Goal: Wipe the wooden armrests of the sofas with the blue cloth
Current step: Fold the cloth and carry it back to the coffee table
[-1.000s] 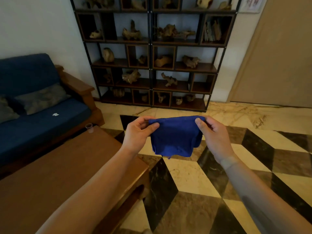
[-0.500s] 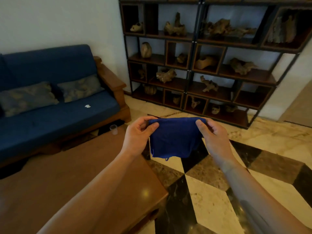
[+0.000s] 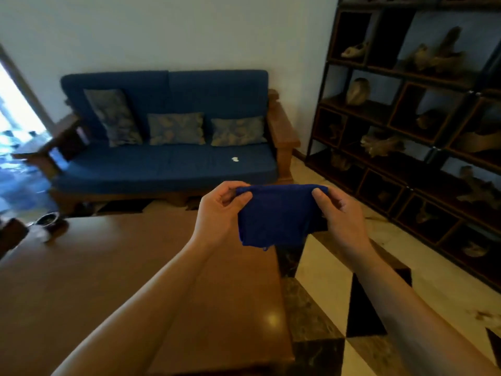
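Held up in front of the body, over the far edge of the wooden coffee table (image 3: 130, 280): blue cloth (image 3: 276, 214), folded, hanging down from its top edge. Pinched at the top left corner between thumb and fingers of the left hand (image 3: 219, 214), at the top right corner by the right hand (image 3: 340, 215); both hands closed on the fabric, top edge stretched between them. Beyond the table, against the pale wall: blue sofa (image 3: 168, 166) with three patterned cushions (image 3: 176, 128) propped on the backrest and a small white scrap (image 3: 235, 159) lying on the seat. Wooden armrest (image 3: 283, 126) at the sofa's right end, well apart from the cloth; another wooden armrest (image 3: 58, 137) at the left end, beside a bright doorway. On the table's far left corner, a small round dark dish (image 3: 48, 219), blurred. Along the right side, dark open shelving (image 3: 423, 118) holding pieces of driftwood (image 3: 382, 143). Floor between table and shelving tiled in black, brown and cream marble (image 3: 325, 294)
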Available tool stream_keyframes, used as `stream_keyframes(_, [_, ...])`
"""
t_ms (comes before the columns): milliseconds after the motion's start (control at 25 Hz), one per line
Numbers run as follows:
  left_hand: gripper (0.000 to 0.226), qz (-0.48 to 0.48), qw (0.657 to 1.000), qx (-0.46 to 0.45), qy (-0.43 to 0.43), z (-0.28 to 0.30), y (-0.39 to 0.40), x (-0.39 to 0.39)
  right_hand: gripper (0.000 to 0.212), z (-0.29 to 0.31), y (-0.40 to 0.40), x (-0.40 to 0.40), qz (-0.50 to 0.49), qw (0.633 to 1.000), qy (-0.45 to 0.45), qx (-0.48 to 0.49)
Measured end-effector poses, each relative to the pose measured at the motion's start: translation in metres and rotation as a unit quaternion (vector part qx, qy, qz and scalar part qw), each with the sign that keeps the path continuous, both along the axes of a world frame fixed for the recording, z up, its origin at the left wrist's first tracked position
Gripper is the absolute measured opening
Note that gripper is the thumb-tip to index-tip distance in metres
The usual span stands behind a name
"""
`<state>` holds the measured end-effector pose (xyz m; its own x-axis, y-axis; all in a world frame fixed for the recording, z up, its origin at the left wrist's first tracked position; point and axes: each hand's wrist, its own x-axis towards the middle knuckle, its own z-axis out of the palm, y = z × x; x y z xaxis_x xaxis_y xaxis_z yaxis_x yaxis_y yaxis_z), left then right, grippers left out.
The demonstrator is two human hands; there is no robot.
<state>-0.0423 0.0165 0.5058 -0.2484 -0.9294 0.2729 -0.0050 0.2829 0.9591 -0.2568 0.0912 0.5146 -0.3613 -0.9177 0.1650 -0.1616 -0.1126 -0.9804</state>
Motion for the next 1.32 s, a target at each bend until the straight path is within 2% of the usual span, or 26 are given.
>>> stream_keyframes(240, [0.019,0.081,0.996,-0.010,-0.030,-0.007,-0.007,0.035,0.016,-0.008,-0.035,0.023,0.080,0.997,-0.015,-0.017])
stream_keyframes(480, [0.022,0.093,0.995,-0.003,-0.043,-0.016,-0.014,0.054,0.021,-0.016,-0.055,0.040,0.099,0.995,-0.014,-0.011])
stream_keyframes(680, [0.017,0.092,0.993,0.035,-0.060,-0.043,-0.016,0.050,0.022,-0.051,-0.059,0.040,0.093,0.995,-0.007,0.031])
stream_keyframes(840, [0.016,0.086,0.987,0.101,-0.088,-0.105,-0.013,0.049,0.015,-0.113,-0.052,0.036,0.084,0.991,0.015,0.099])
stream_keyframes(960, [0.016,0.081,0.978,0.158,-0.112,-0.168,-0.002,0.046,0.015,-0.177,-0.037,0.033,0.078,0.983,-0.005,0.167])
stream_keyframes(1080, [0.014,0.072,0.961,0.240,-0.119,-0.240,0.018,0.043,0.018,-0.247,-0.017,0.033,0.063,0.967,-0.029,0.246])
stream_keyframes(1320, [0.010,0.099,0.921,0.349,-0.144,-0.379,0.068,0.039,0.014,-0.380,0.029,0.039,0.049,0.930,-0.059,0.359])
